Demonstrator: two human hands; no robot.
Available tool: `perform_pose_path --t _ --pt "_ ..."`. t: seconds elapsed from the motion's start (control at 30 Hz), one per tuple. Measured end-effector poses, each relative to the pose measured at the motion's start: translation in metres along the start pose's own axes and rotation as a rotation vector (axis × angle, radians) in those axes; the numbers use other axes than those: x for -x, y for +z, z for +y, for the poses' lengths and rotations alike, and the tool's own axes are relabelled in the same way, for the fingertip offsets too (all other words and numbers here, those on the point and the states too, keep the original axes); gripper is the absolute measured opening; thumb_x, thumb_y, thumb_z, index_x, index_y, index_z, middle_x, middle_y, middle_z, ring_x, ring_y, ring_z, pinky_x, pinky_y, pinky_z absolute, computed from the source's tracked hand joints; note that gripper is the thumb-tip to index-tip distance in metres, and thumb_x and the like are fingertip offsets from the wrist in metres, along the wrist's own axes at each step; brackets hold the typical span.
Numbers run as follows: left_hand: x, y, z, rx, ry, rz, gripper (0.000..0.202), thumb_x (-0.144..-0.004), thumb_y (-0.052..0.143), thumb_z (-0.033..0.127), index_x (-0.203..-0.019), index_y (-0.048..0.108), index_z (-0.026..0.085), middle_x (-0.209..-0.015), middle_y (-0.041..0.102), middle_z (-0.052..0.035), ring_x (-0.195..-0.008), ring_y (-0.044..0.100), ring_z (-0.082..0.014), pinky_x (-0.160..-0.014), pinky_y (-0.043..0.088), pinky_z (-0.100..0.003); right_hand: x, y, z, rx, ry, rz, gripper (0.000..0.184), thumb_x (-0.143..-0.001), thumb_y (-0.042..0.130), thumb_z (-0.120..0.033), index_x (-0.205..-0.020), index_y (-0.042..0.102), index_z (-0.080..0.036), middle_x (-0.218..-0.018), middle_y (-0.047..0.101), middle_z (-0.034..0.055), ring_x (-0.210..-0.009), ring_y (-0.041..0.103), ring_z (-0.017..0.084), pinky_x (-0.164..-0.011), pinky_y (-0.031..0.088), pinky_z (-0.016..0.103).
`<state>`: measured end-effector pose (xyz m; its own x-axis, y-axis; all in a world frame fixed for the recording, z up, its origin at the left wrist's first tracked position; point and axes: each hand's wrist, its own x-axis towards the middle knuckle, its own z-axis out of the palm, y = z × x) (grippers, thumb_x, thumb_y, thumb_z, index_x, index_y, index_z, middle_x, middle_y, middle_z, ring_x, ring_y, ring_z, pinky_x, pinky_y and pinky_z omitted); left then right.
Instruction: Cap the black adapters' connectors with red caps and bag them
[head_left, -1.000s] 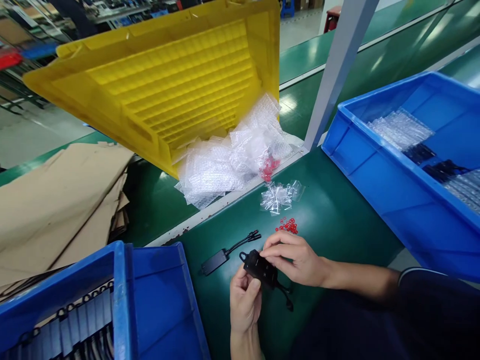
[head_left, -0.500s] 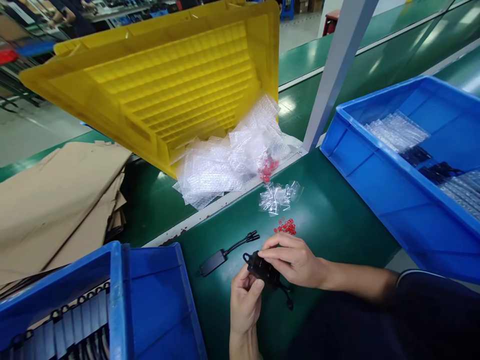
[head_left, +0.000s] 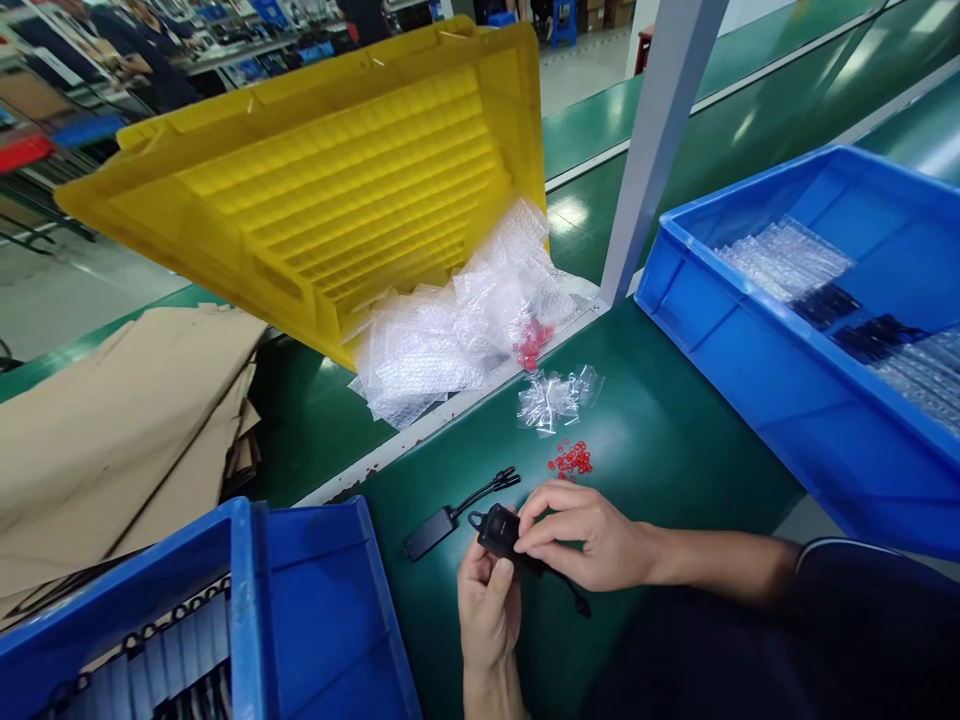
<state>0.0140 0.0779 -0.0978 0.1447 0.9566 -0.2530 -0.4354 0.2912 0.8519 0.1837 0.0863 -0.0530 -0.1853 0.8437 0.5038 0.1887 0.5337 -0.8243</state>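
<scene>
1. Head view: the black device point(head_left: 499, 530) has shifted slightly left since a second ago, held just above the green table point(head_left: 675, 450), and the camera has tipped a little.
2. Left hand point(head_left: 489, 610) grips its near end from below, thumb pressed on it.
3. Right hand point(head_left: 589, 535) pinches its top, fingers curled.
4. Beyond lie a second black device point(head_left: 431, 530), red rings point(head_left: 571, 460), and bubble wrap point(head_left: 465, 330) spilling from a yellow bin point(head_left: 225, 220).
</scene>
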Motion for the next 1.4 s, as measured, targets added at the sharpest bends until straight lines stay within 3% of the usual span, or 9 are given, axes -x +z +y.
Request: perform_pose_path --t 0.17,0.4,0.67,0.87,1.0,1.13,1.23,1.4 --pt "0.003 -0.001 0.001 -0.014 0.006 -0.057 0.039 -0.066 0.08 0.039 -0.099 0.073 0.021 -0.09 0.074 -0.0107 -0.082 0.07 -0.0211 -0.077 0.056 -0.03 -0.001 -0.004 0.003 0.043 0.083 0.085 0.011 -0.09 0.057 -0.015 -0.095 0.067 -0.016 -0.091 0.065 0.0067 -0.086 0.061 0.016 -0.079 0.05 0.03" --pt "0.004 0.005 0.0 -0.043 -0.017 -0.081 0.04 -0.063 0.082 0.041 -0.096 0.073 0.019 -0.091 0.074 -0.0115 -0.082 0.07 -0.0241 -0.077 0.057 -0.034 -0.001 -0.002 0.005 0.191 -0.061 0.07 0.017 -0.094 0.052 -0.015 -0.098 0.068 -0.016 -0.092 0.066 0.0077 -0.083 0.06 0.015 -0.077 0.05 0.031" --pt "0.004 0.0 0.004 -0.116 0.026 -0.137 0.04 -0.067 0.079 0.041 -0.1 0.073 0.018 -0.083 0.073 -0.0095 -0.077 0.068 -0.0205 -0.072 0.056 -0.028 0.001 0.002 0.003 0.147 -0.066 0.079 0.016 -0.092 0.053 -0.012 -0.097 0.068 -0.014 -0.09 0.066 0.008 -0.081 0.06 0.014 -0.075 0.049 0.028" --pt "0.004 -0.002 0.001 -0.114 0.007 -0.106 0.039 -0.066 0.08 0.038 -0.099 0.074 0.019 -0.089 0.074 -0.0104 -0.081 0.068 -0.022 -0.075 0.056 -0.03 -0.001 -0.002 0.002 0.012 0.018 0.027 0.015 -0.09 0.055 -0.012 -0.095 0.069 -0.014 -0.089 0.065 0.0073 -0.079 0.06 0.014 -0.074 0.05 0.028" --pt "0.0 -0.004 0.002 -0.047 -0.001 -0.025 0.038 -0.066 0.079 0.041 -0.099 0.073 0.021 -0.093 0.073 -0.0109 -0.082 0.069 -0.0229 -0.078 0.056 -0.036 -0.002 -0.003 -0.001 -0.062 -0.027 -0.08 0.013 -0.088 0.058 -0.014 -0.083 0.069 -0.015 -0.085 0.065 0.0065 -0.088 0.061 0.017 -0.082 0.05 0.031" --pt "0.0 -0.008 0.004 -0.044 0.009 0.019 0.04 -0.063 0.082 0.042 -0.095 0.073 0.02 -0.093 0.073 -0.0115 -0.082 0.068 -0.0237 -0.075 0.057 -0.036 -0.002 -0.003 -0.001 -0.024 0.008 0.009 0.012 -0.091 0.054 -0.014 -0.089 0.066 -0.015 -0.087 0.064 0.0066 -0.085 0.06 0.016 -0.078 0.049 0.03" --pt "0.003 -0.008 0.001 -0.073 -0.01 -0.037 0.042 -0.064 0.082 0.04 -0.1 0.072 0.021 -0.094 0.073 -0.0108 -0.084 0.068 -0.0231 -0.075 0.056 -0.032 0.0 -0.003 0.004 0.042 0.049 0.035 0.005 -0.091 0.056 -0.019 -0.092 0.061 -0.016 -0.09 0.063 0.0065 -0.088 0.058 0.017 -0.081 0.048 0.033" --pt "0.003 0.0 -0.002 -0.155 -0.036 -0.134 0.044 -0.065 0.081 0.04 -0.101 0.072 0.017 -0.092 0.073 -0.0114 -0.084 0.068 -0.0238 -0.076 0.056 -0.032 0.003 -0.004 0.003 0.147 0.053 -0.072 0.009 -0.094 0.047 -0.017 -0.088 0.054 -0.018 -0.105 0.056 0.0101 -0.1 0.053 0.019 -0.088 0.046 0.036"
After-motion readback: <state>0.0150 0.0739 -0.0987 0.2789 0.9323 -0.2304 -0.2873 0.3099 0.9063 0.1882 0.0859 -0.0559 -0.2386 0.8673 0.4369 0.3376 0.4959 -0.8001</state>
